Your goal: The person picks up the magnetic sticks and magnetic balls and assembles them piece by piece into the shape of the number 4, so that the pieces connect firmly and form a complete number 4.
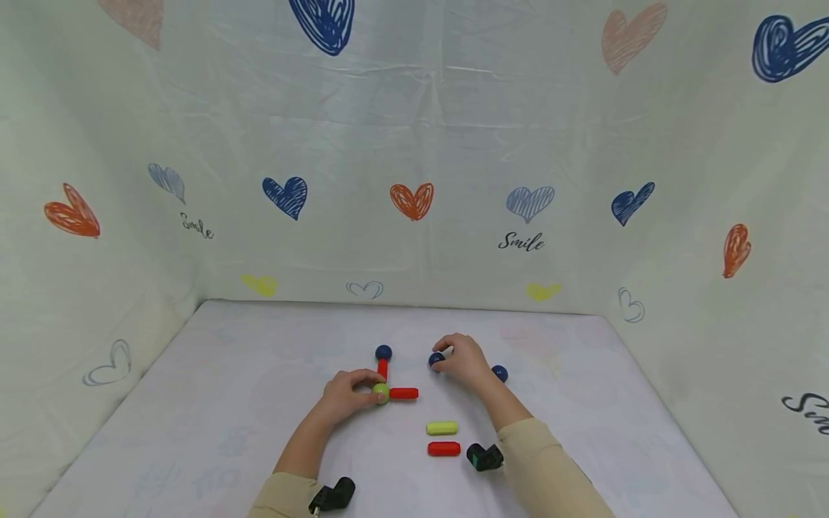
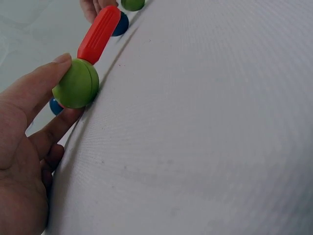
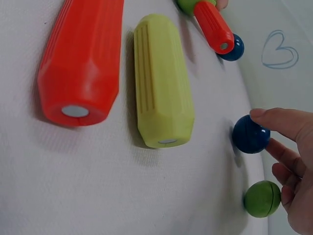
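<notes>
My hands on the balls and rods, both busy on the bench.
Head view: my left hand pinches the green ball where two red rods meet; my right hand pinches a blue ball; left wrist view: thumb and fingers curl round that green ball, a red rod joined to it; right wrist view: fingertips nip the blue ball, with a loose yellow-green rod near.

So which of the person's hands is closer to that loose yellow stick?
Right, but only slightly. The yellow stick lies toward the person from both hands: the right hand pinches a blue ball beyond it, and the left hand holds the green ball to its left.
</notes>
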{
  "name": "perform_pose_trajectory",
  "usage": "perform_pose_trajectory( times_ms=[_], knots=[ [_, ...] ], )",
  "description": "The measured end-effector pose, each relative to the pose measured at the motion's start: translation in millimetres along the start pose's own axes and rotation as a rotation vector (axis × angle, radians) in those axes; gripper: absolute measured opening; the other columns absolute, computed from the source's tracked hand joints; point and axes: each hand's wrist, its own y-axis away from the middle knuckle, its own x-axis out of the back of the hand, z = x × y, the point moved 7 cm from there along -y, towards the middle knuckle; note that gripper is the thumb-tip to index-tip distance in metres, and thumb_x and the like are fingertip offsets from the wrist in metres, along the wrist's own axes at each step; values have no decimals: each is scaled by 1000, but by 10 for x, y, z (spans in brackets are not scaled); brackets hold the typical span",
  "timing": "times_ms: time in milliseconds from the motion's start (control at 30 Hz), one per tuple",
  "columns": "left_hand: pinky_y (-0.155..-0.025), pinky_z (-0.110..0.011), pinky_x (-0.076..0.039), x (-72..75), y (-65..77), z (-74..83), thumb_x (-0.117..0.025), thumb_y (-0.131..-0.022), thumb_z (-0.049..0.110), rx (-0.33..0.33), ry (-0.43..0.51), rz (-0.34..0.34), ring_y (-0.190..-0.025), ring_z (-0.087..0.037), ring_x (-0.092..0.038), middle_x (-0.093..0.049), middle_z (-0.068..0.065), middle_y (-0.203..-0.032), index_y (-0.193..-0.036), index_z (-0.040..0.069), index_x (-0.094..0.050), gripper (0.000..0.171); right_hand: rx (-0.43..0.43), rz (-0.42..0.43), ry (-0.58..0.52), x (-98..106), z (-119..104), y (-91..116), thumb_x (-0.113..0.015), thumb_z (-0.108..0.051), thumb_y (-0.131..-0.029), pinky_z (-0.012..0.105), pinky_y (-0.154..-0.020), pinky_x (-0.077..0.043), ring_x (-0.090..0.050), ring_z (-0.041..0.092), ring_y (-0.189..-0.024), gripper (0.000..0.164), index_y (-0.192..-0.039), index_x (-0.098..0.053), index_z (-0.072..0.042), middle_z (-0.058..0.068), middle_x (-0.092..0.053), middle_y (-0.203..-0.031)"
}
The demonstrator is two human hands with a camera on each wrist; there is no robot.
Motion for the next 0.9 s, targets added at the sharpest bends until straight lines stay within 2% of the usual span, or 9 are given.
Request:
perform_pose_trajectory(
  times_ms=[233, 333, 900],
  knots=[
    [-93, -56, -39, 2, -10, -17, -82, -78, 26, -4, 2, 1, -109, -26, -46, -63, 5, -102, -102, 22, -73, 26, 23, 27, 70, -21, 19, -36, -85, -14, -74, 46, -90, -40, -52, 26, -102, 26, -97, -73, -16, -2, -65, -97],
    [-93, -55, -39, 6, -14, -29, -82, -78, 25, 1, 2, 4, -109, -26, -46, -63, 5, -101, -101, 22, -73, 25, 20, 33, 85, -31, 35, -52, -86, -15, -73, 44, -90, -38, -51, 25, -101, 26, -97, -73, -17, -3, -65, -95],
    [-96, -57, -37, 6, -13, -12, -82, -78, 26, -19, 0, 0, -111, -27, -47, -64, 4, -104, -101, 21, -73, 25, -21, 46, 15, 6, 58, -6, -85, -14, -74, 41, -82, -41, -49, 25, -99, 26, -96, -73, -17, -3, -62, -96]
  ],
)
